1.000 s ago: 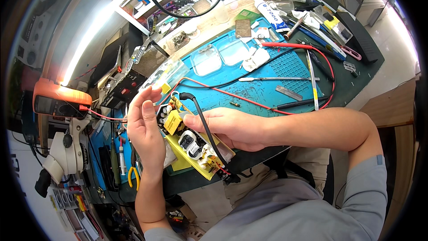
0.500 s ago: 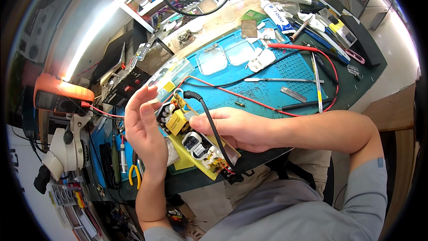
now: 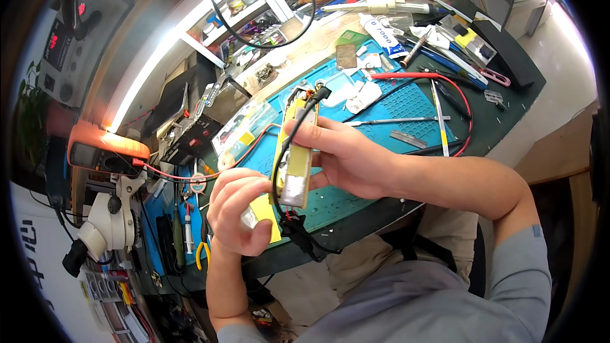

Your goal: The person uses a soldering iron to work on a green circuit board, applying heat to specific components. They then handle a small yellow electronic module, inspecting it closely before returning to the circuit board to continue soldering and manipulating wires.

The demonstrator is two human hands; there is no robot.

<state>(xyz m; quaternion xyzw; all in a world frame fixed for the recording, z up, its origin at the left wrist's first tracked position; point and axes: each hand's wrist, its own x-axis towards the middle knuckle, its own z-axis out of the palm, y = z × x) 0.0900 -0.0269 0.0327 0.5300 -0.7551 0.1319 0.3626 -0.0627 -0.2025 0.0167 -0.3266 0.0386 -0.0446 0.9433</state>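
One circuit board in the pinching right hand; left hand near, grip unclear; one multimeter

A long, narrow yellow-and-silver circuit assembly, components exposed, is raised over the blue rubber mat, a thick black cable running along it.

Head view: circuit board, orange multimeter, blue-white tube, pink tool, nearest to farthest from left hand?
1. Circuit board: just right, held in right hand.
2. Orange multimeter: far left.
3. Blue-white tube: upper right.
4. Pink tool: far right.
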